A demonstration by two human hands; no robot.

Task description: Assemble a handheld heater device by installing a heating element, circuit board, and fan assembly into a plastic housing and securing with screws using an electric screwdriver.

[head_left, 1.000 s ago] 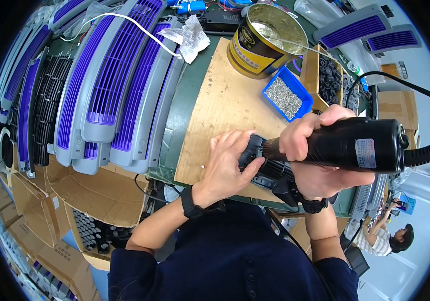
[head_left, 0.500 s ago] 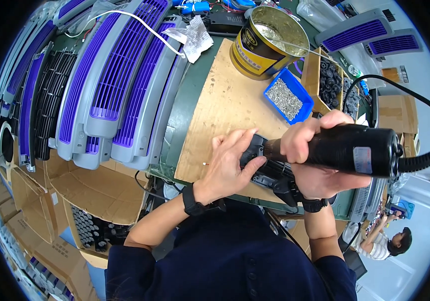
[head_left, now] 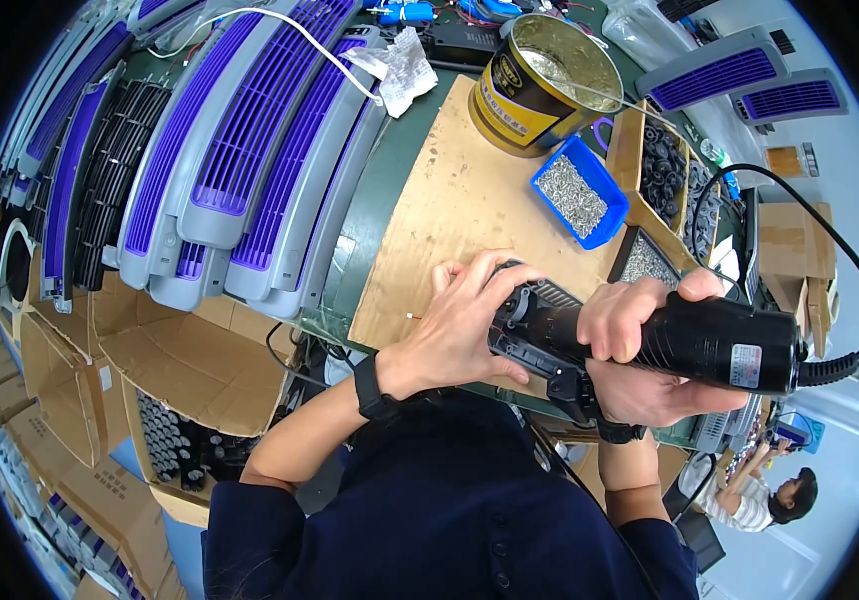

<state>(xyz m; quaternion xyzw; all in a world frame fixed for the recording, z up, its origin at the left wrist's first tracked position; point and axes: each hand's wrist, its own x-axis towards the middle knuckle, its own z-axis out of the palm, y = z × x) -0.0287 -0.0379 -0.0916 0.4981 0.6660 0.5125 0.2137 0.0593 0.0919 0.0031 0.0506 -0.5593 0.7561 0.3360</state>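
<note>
My right hand [head_left: 639, 345] is wrapped around a black corded electric screwdriver [head_left: 714, 340], which lies nearly level with its nose pointing left. The nose reaches a dark grey plastic housing [head_left: 523, 352] with ribs and small round fittings. Around the left end of this housing my left hand [head_left: 454, 325] is closed, fingers over the far side and thumb at the near side. The screwdriver tip is hidden, so I cannot tell whether it touches a screw. The housing rests above a wooden board [head_left: 424, 230].
Beyond the board's middle sit a blue tray [head_left: 604, 231] of small screws and a yellow-black bucket [head_left: 511, 110]. Wooden compartments [head_left: 629, 150] hold black parts. Grey and purple grilles [head_left: 229, 170] are stacked on the left. A cardboard box [head_left: 189, 370] stands below; a person [head_left: 769, 497] is at far right.
The screwdriver and my right hand have shifted slightly right and lower. My left hand's fingers now reach further over the housing's end, and its thumb has moved down to the near side.
</note>
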